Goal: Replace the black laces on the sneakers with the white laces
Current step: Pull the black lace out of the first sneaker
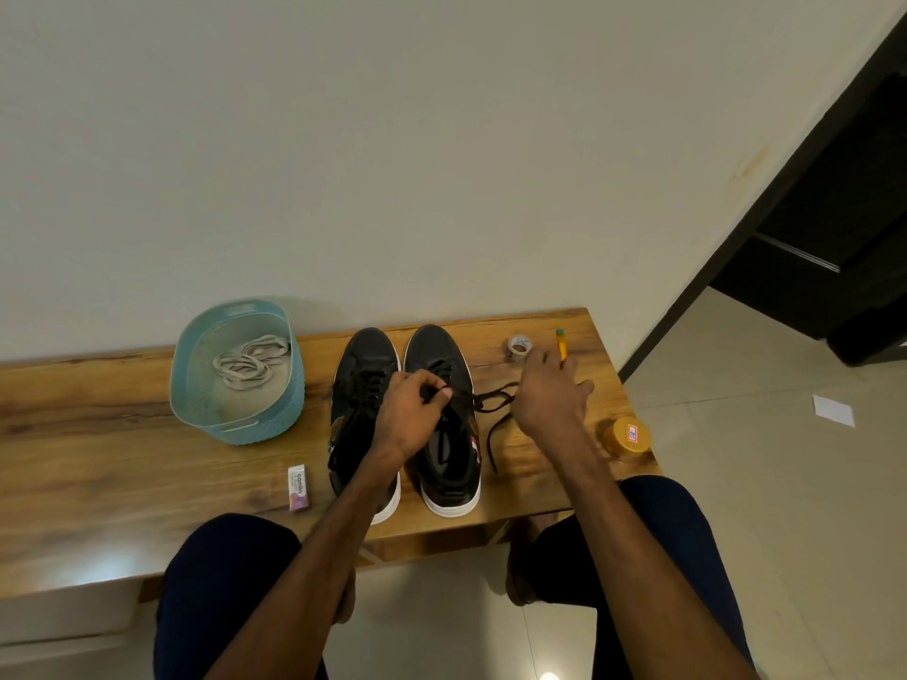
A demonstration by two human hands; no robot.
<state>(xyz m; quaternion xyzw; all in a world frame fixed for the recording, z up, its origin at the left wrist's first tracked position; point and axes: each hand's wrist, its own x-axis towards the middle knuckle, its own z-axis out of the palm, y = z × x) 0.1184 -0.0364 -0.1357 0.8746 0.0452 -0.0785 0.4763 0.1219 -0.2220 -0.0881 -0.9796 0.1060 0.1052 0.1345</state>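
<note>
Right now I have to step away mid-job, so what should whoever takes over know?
Left hand: grip pinching the black lace at the right sneaker.
Right hand: pulling the loose lace end out sideways.
Left sneaker: still laced black.
White laces: coiled in the blue basket.
Done: right sneaker partly unlaced. Left: finish unlacing both, thread white.

Eraser (299,493), tape roll (519,347), pencil (561,345), yellow jar (627,436) on bench (98,449).
</note>
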